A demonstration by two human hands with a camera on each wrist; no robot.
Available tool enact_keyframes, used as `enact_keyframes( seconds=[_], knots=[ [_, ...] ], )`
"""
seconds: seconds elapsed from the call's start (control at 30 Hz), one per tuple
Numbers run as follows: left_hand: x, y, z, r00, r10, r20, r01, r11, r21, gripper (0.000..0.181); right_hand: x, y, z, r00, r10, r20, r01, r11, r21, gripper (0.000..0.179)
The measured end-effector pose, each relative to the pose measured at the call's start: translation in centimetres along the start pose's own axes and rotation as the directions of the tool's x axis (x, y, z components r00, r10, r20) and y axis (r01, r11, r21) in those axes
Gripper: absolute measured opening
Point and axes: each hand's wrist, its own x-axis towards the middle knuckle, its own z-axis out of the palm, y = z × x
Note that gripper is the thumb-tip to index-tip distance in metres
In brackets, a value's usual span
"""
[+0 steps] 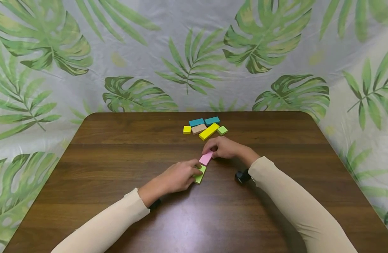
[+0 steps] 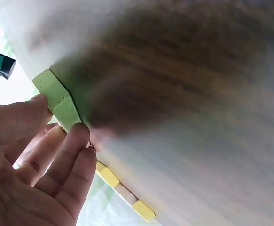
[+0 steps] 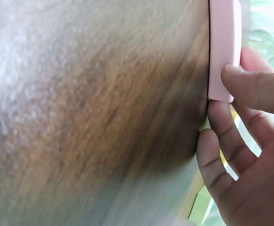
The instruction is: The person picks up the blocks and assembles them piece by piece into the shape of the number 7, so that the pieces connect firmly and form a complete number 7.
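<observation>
Progress: apparently early; green block point(image 1: 199, 177) and pink block point(image 1: 206, 159) lay end to end at mid-frame on the table point(image 1: 96, 165) | remaining: six other blocks point(image 1: 209, 131), loosely clustered upper centre, untouched by either hand | grip: left hand point(image 1: 180, 175) pinched green, right hand point(image 1: 225, 147) pinched pink | writing: no brand, label or lettering legible

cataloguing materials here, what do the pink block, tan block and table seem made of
Pink block: painted wood or plastic, perhaps; smooth, matte, no visible grain. Tan block: possibly unfinished wood or cork, matte with dark speckles; too small to be sure. Table: wood or wood-look laminate, from its brown grain bands; soft glare suggests satin finish.
</observation>
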Motion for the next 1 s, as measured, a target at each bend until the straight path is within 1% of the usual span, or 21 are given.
enact_keyframes(
  seconds=[0.23,0.47,0.6,0.8,1.0],
  knots=[
    [-0.1,-0.1,0.1,1.000,-0.004,0.002,0.004,1.000,-0.011,0.026,-0.2,-0.3,0.3,1.000,-0.011,0.009,0.011,1.000,0.008,0.036],
    [-0.4,-0.2,0.1,1.000,0.011,-0.003,-0.011,1.000,-0.014,0.025,-0.3,-0.6,0.3,1.000,-0.019,0.020,0.019,1.000,0.015,0.036],
    [-0.6,-0.4,0.1,1.000,0.015,0.001,-0.015,0.999,-0.037,0.025,-0.4,-0.7,0.4,1.000,-0.015,0.027,0.015,1.000,0.019,0.036],
    [-0.6,-0.8,0.0,0.999,-0.016,0.032,0.019,0.995,-0.100,0.026,-0.6,-0.7,0.6,1.000,0.007,0.027,-0.008,1.000,0.017,0.036],
    [-0.5,-1.0,0.1,0.998,-0.033,0.054,0.039,0.993,-0.115,0.028,-0.8,-0.8,0.8,1.000,0.018,0.018,-0.019,0.999,0.026,0.036]
  ],
)
